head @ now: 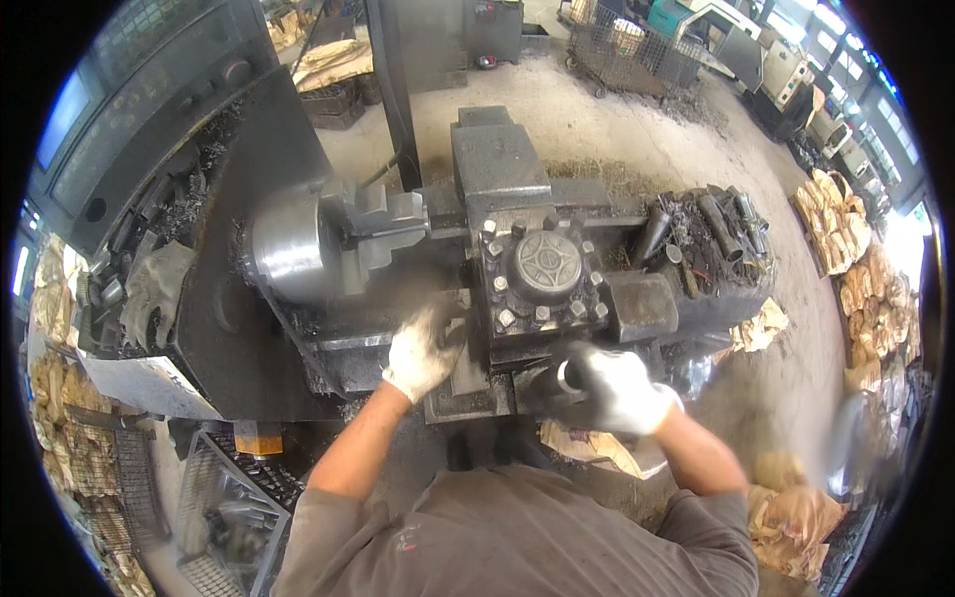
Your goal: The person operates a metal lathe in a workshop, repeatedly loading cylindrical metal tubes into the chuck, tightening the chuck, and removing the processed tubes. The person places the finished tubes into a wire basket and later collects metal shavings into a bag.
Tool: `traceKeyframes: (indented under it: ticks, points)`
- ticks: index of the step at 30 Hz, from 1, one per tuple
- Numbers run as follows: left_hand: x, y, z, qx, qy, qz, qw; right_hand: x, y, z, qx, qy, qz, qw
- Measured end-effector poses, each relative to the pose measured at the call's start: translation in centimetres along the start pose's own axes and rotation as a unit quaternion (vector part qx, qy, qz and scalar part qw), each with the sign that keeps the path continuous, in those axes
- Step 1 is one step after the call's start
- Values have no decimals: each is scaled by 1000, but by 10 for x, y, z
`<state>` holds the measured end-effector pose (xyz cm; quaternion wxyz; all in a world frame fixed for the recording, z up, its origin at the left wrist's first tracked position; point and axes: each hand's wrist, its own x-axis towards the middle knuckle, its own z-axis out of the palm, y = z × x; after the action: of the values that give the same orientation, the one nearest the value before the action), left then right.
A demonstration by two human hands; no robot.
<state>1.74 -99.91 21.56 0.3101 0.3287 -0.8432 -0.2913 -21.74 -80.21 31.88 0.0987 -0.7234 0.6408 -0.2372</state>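
Note:
My left hand [421,354], in a soiled white glove, is over the lathe carriage between the chuck and the tool post. Its fingers blur into a dark patch, so whether they hold anything is unclear. A lathe chuck [287,250] with stepped jaws [384,213] is to its upper left; no part shows clearly in the jaws. The square tool post [548,265], ringed with several bolts, stands between my hands. My right hand [623,392], also gloved, is at the carriage's front right against a blurred dark round part with a bright ring [571,377]. Its grip is indistinct.
Metal tubes [720,227] lie among swarf on the right of the lathe. A dirty glove [157,291] rests on the headstock side at left. Below it stands a metal basket [231,515] with parts. Paper-wrapped bundles [832,220] and a wire cart [623,56] occupy the floor.

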Motion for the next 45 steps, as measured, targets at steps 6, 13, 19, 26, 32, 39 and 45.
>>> traceKeyframes:
  ticks: [6,13,19,26,32,39,45]
  points:
    - [-83,-30,-33,-14,12,-103,994,65,11,-56,267,-41,-97,958]
    - [-253,-160,-33,-201,255,-401,857,234,62,-75,-189,-161,-39,968]
    - [-304,-171,-64,-413,592,-399,565,280,121,-3,-212,-313,44,925]
    - [-337,-193,-119,-457,605,-382,528,298,148,35,-22,-366,2,930]
    - [-310,-166,-142,-468,558,-433,531,345,81,57,128,-326,31,936]
    - [-376,-222,-143,-428,504,-398,636,351,75,84,74,-314,-53,945]
    - [-323,-146,-139,-228,512,-470,682,244,23,-15,140,-48,-8,989]
